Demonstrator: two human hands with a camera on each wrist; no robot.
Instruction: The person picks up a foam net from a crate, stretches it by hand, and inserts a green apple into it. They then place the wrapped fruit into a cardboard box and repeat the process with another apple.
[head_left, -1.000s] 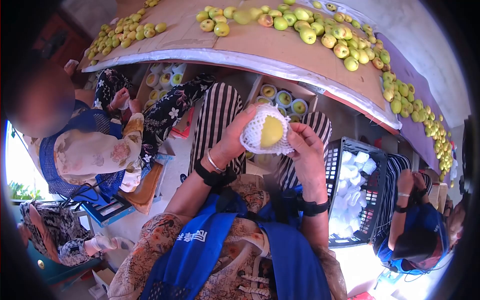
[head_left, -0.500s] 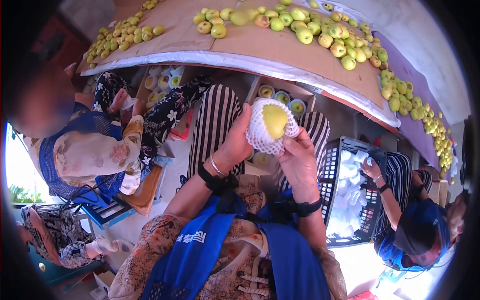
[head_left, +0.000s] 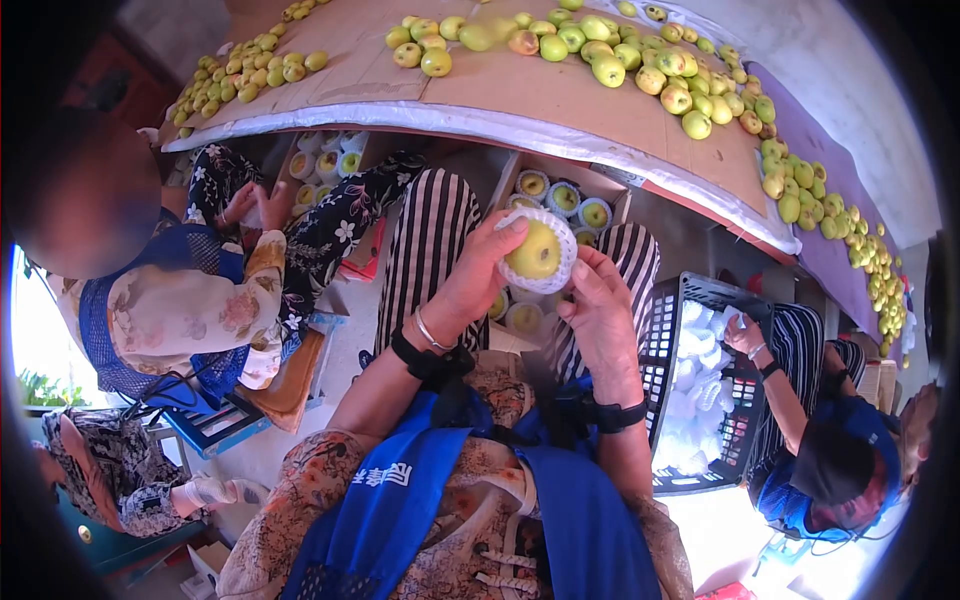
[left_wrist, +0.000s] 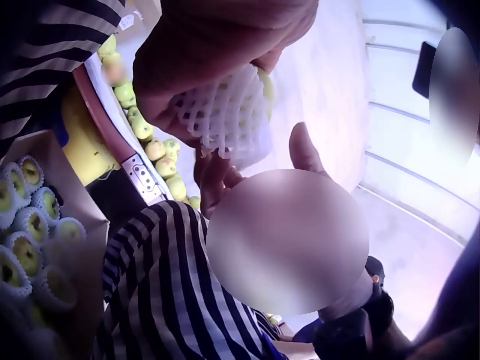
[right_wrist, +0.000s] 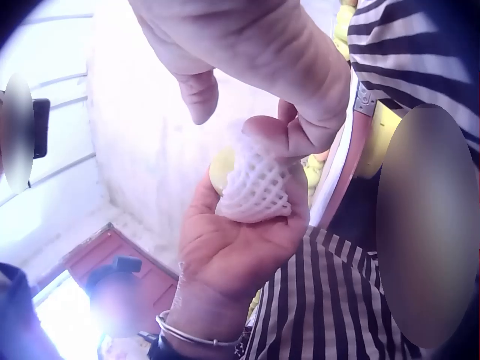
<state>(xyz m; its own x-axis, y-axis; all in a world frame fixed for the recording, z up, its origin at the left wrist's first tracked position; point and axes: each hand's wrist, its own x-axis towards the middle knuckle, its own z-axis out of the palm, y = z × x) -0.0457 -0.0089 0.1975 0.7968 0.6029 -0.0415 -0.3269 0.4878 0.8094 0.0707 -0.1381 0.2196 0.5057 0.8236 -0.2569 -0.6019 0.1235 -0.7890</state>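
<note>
the apple (head_left: 535, 252) in its foam net (right_wrist: 255, 189) lay against the left hand (head_left: 472, 277), fingers and thumb curled round it; the right hand's (head_left: 606, 315) fingertips met its right side, whether pinching i couldn't tell.

Brown cardboard (head_left: 560, 113) covers the far table (head_left: 345, 88), bearing loose apples (head_left: 248, 92) at left and a larger spread (head_left: 608, 70) toward the right. Purple sheeting (head_left: 832, 266) farther right carries more apples (head_left: 790, 208).
</note>
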